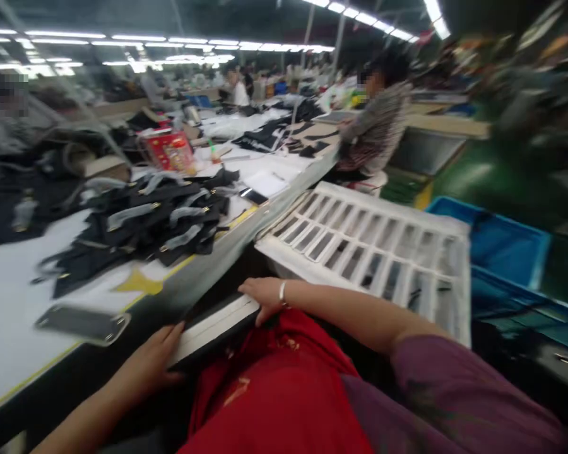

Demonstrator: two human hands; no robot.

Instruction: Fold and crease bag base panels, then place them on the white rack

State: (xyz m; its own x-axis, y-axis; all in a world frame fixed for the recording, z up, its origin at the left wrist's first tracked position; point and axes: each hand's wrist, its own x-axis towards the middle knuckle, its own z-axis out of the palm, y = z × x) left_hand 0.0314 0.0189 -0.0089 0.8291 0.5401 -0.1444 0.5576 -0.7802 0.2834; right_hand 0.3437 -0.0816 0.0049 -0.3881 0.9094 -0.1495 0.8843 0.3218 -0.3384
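A long slab with a white edge and black sides [218,328] sits in front of my lap, below the table's edge. I cannot make out what it is. My left hand [159,356] grips its left end, fingers bent over the top and thumb underneath. At the opposite end my right hand [266,297], with a bangle at the wrist, clasps it in the same way. On the table to the left lie a grey plate with clear edges and metal studs [85,323], a yellow piece [139,282], and a heap of black pieces with clear strips [156,214].
A white slotted rack [383,233] stands to my right, with blue crates [506,246] beyond it. The white-topped table [14,309] runs along my left, carrying a phone [253,195] and a red package [173,151]. A co-worker [376,120] sits farther along it.
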